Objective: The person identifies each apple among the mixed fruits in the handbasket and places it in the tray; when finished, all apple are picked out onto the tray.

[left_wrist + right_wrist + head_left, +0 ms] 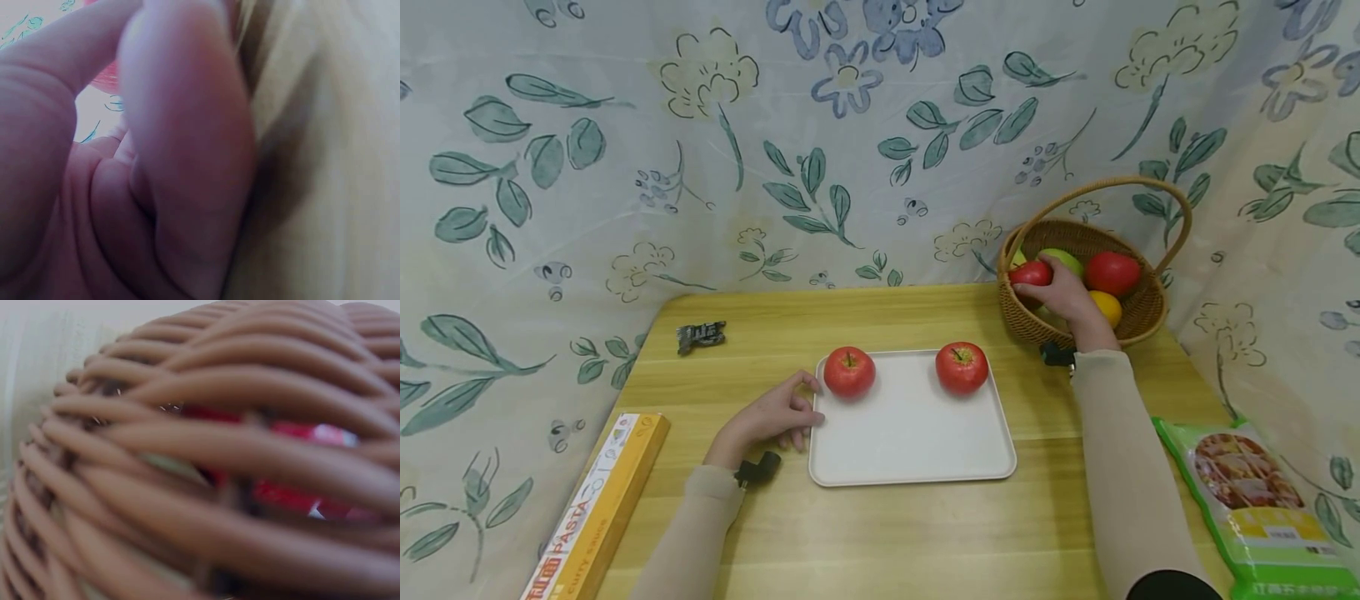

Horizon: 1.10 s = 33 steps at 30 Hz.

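My right hand (1067, 296) reaches into a wicker basket (1022, 321) at the back right, thumb and fingers around a small red apple (1028, 273). In the right wrist view the basket's weave (250, 444) fills the picture, with red showing through its gaps; the hand is hidden there. At the left edge of a white tray (910, 442), my left hand (775, 415) rests with loosely bent fingers, its thumb touching the rim. One red apple (849, 372) sits in the tray's back left corner, another red apple (962, 368) at its back right. Bent fingers (187, 137) fill the left wrist view.
Also in the basket are a larger red fruit (1112, 274), a green fruit (1063, 261) and a yellow-orange fruit (1106, 307). A pasta box (598, 508) lies at the left, a dark wrapped packet (701, 337) at the back left, a green food bag (1262, 508) at the right.
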Tool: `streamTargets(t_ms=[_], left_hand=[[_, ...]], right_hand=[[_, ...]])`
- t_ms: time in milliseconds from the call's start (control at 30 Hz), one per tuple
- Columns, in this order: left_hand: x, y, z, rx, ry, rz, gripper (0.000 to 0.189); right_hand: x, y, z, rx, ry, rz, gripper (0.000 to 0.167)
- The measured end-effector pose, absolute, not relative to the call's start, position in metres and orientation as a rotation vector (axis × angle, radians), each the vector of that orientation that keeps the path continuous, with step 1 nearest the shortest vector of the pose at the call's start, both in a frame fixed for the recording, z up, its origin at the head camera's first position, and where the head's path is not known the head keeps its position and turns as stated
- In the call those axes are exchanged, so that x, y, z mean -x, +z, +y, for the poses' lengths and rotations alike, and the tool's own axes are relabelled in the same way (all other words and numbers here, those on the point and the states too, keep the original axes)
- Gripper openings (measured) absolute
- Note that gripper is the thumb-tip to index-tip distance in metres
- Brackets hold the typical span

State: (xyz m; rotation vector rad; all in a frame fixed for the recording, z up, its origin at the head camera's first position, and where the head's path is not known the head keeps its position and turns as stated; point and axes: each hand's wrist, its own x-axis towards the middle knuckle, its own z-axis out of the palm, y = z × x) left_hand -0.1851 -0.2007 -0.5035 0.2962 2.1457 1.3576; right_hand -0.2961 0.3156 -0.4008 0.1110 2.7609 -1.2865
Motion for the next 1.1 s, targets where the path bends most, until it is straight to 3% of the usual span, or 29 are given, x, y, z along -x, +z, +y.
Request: streamTargets(t_ms=[433,1100], left_hand=[[0.186,-0.502,-0.199,-0.276,1.357,2.144,0.055],[0.185,-0.503,-0.200,-0.273,1.357,2.139,0.054]], right_hand=[[0.295,-0.398,0.318,-0.144,-1.329,2.846,0.098],[0.266,-0.387,0.315,-0.263,-1.450,2.901,0.097]])
